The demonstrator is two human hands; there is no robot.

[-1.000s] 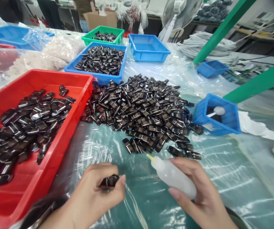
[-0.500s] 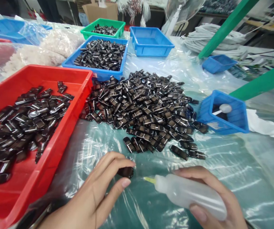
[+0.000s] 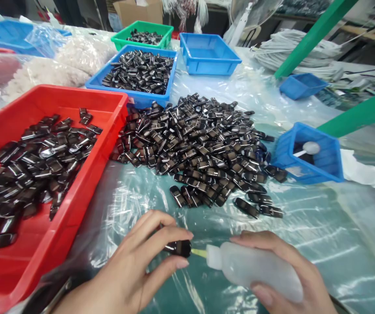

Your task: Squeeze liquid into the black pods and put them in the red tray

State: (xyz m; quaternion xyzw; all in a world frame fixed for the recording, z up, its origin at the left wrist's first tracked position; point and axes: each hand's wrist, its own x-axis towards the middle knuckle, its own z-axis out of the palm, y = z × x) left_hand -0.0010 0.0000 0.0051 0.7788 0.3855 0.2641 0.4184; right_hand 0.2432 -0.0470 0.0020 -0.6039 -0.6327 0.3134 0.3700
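One glossy dark piece (image 3: 182,248) is retained between thumb and fingertips of the left hand (image 3: 138,261), on the near side of the pile (image 3: 194,144) of similar pieces, its end facing the yellow nozzle (image 3: 199,252) of the bottle (image 3: 255,266) gripped by the right hand (image 3: 311,279), although nozzle contact cannot be confirmed.

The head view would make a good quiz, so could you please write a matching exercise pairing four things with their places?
1. Squeeze bottle
2. Spoon
3. Red tray
4. Cardboard box

A. Beyond the green tray
B. In the right hand
C. Left of the loose pile of black parts
D. In a blue bin

Pairs: 1-B; 2-D; 3-C; 4-A
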